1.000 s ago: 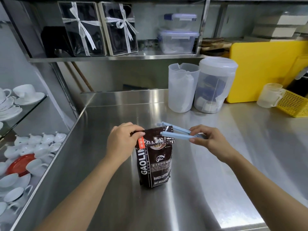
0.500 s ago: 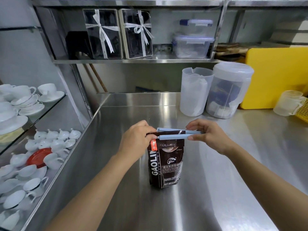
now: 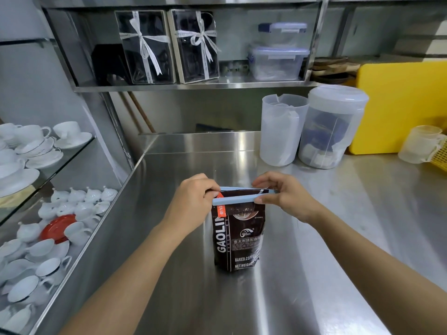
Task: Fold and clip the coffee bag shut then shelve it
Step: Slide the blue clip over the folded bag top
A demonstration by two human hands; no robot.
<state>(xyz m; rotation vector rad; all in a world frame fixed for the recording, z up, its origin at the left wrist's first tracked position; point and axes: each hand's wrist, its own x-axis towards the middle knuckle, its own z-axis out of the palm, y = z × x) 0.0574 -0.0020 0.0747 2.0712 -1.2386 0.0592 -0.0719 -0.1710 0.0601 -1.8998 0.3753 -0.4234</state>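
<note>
I observe the coffee bag [image 3: 238, 240] standing upright on the steel counter [image 3: 314, 238], near the middle of the view and well apart from everything else on the surface. Its top is folded over. A pale blue bag clip [image 3: 242, 195] lies across that fold: one bar runs along the near side of the fold and the other along the far side, with the dark fold showing between them. The bars meet at the right end and stand apart at the left end, so I record the clip as not closed.

My left hand [image 3: 191, 205] is at the left end of the fold, fingers curled and pinching the bag top beside its red tag [image 3: 221, 207]. My right hand [image 3: 286, 195] is at the right end, thumb and fingers pinching the joined end of the clip.

At the far side of the counter stand two translucent containers [image 3: 312, 131], side by side and touching, with a yellow board [image 3: 406, 105] to their right. Above them the steel shelf [image 3: 193, 87] carries two ribboned boxes [image 3: 169, 44] and stacked lidded tubs [image 3: 278, 52]. On the left, glass racks hold white cups and saucers [image 3: 36, 146].
</note>
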